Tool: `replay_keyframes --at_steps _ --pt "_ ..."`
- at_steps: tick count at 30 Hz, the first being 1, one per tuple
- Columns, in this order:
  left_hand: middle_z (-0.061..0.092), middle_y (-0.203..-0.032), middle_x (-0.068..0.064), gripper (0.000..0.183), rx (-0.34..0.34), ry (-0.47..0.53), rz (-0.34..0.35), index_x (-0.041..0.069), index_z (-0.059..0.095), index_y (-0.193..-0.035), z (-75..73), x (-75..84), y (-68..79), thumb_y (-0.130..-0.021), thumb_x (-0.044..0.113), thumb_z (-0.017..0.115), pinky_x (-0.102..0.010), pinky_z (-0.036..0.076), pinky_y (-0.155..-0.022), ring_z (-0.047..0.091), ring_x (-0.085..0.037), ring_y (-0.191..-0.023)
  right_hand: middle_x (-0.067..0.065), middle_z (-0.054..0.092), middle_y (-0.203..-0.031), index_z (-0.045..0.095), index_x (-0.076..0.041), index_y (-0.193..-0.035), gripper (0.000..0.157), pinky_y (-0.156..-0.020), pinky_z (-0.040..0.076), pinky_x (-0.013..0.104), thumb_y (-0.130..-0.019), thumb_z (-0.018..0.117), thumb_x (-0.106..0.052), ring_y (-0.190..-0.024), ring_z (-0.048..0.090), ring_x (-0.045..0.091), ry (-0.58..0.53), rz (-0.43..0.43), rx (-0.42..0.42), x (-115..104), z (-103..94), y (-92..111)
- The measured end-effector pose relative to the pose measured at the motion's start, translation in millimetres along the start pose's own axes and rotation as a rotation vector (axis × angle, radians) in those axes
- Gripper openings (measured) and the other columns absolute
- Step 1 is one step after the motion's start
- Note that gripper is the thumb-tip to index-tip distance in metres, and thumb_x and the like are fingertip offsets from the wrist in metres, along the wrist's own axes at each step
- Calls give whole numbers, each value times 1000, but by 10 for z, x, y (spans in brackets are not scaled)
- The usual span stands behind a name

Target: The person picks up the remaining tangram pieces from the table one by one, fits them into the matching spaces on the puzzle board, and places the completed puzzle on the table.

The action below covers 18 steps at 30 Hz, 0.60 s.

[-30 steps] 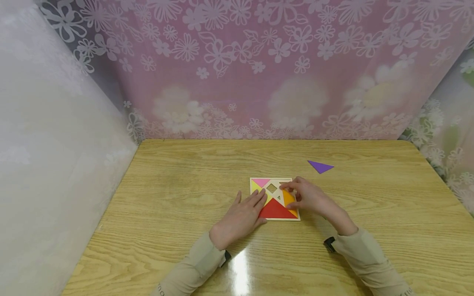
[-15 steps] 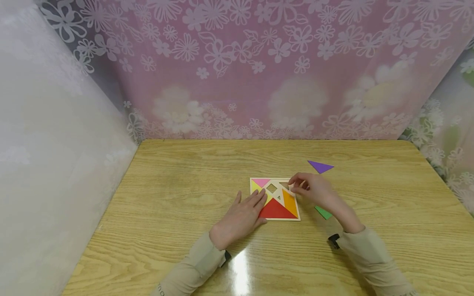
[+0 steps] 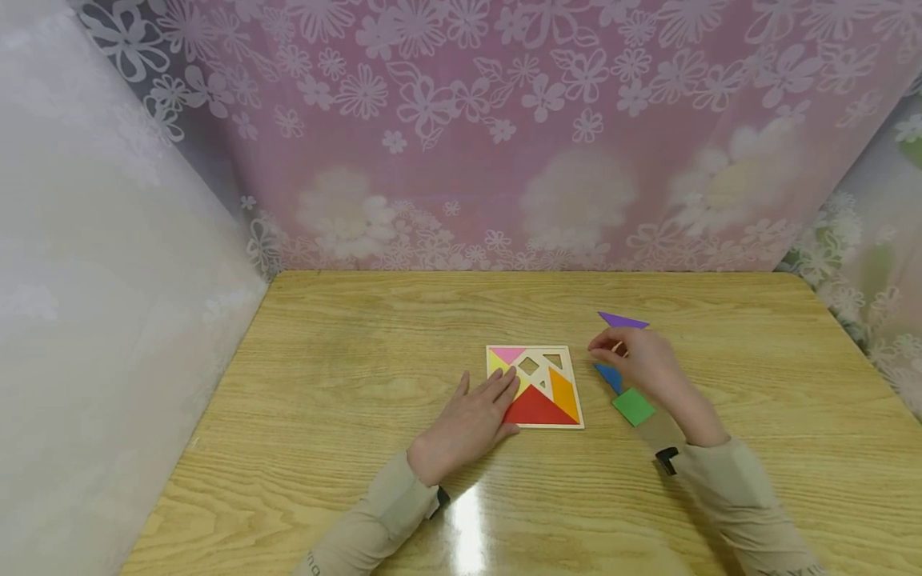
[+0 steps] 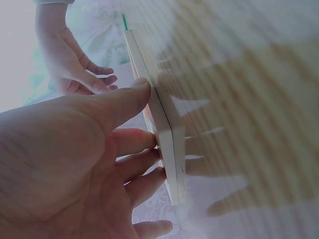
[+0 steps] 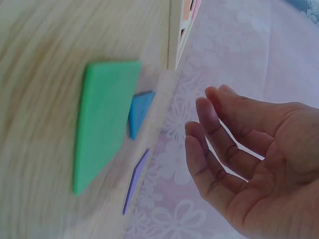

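A square tangram board point(image 3: 544, 371) lies on the table, holding a red triangle point(image 3: 538, 408), an orange parallelogram point(image 3: 564, 392), a pink piece point(image 3: 507, 353) and a yellow piece point(image 3: 495, 362), partly covered. Several cut-outs in it show bare. My left hand point(image 3: 461, 432) rests on its left side, fingers straight over the yellow piece and thumb at the near edge. To the right of the board hovers my right hand point(image 3: 644, 364), fingers loosely bent with nothing between them in the right wrist view. Beneath and beside it are a blue triangle point(image 3: 608, 378) and a green square point(image 3: 634, 406).
Just beyond the right hand lies a purple triangle point(image 3: 623, 321), partly hidden. The wooden table point(image 3: 346, 344) ends at a pink floral curtain point(image 3: 461, 160) behind. A pale wall or cloth point(image 3: 130, 280) borders the left side.
My right hand has drawn back from the board to the right, above the loose pieces. The green square and blue triangle have come into sight. My left hand has stayed put.
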<state>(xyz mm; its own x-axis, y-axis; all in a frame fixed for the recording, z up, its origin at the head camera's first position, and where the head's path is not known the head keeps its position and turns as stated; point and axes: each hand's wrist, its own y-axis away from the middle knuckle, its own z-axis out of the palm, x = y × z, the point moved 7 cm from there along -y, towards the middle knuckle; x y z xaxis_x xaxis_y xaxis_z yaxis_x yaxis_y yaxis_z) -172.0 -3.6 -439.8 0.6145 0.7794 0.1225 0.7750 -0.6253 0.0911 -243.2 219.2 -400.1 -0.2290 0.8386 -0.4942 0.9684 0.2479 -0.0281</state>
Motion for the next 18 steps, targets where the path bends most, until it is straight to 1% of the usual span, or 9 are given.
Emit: replay_keyframes --at_steps 6,11,14,18 --pt "26 -167 -5 68 3 2 -1 8 33 -159 3 -1 -9 -105 45 51 -55 25 -121 28 -20 -153 6 73 -91 76 -8 -101 12 -66 52 34 -96 71 -18 -80 67 23 18 28 -10 132 -24 72" --pt "26 -167 -4 68 -1 -2 -1 9 33 -159 9 -1 -14 -105 45 51 -55 26 -121 27 -20 -153 4 71 -88 74 -6 -98 10 -67 52 37 -94 73 -15 -78 67 23 42 31 -20 233 -29 159" --pt "27 -166 -5 68 -5 3 -1 8 33 -159 10 -1 -12 -105 44 52 -55 25 -121 27 -20 -153 3 69 -86 71 -5 -96 15 -67 53 37 -90 77 -18 -77 67 22 59 39 -67 288 -8 237" --pt "28 -166 -5 67 -6 13 -1 7 34 -158 9 0 -8 -104 44 52 -55 26 -121 28 -20 -152 5 68 -88 70 -2 -98 32 -67 54 40 -83 84 -27 -77 66 22 95 32 -147 322 25 352"
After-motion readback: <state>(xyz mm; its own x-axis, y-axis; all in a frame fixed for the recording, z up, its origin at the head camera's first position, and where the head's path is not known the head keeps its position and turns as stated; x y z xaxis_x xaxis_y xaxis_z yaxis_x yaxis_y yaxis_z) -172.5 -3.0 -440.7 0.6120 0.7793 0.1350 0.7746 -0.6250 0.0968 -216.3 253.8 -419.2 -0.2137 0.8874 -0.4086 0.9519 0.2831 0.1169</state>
